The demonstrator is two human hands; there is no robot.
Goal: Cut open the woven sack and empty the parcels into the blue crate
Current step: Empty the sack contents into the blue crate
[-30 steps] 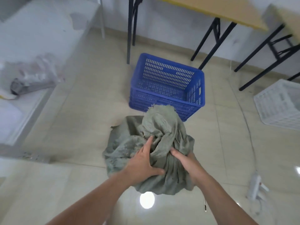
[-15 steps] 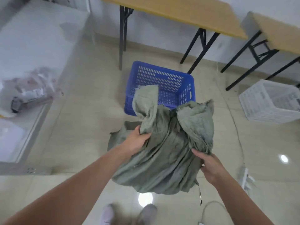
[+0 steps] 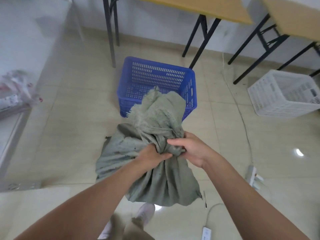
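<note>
Left hand (image 3: 152, 155) clenched round the bunched neck of the woven sack (image 3: 161, 184), right hand (image 3: 192, 149) pinching folds beside it, sack down by the near edge of the blue crate (image 3: 155, 75) (it looks bare inside), so best hoist the mouth clear over that rim before tipping.

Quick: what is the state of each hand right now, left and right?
Left hand: closed, gripping the bunched fabric of the woven sack.
Right hand: closed, gripping the same bunch beside it.
</note>
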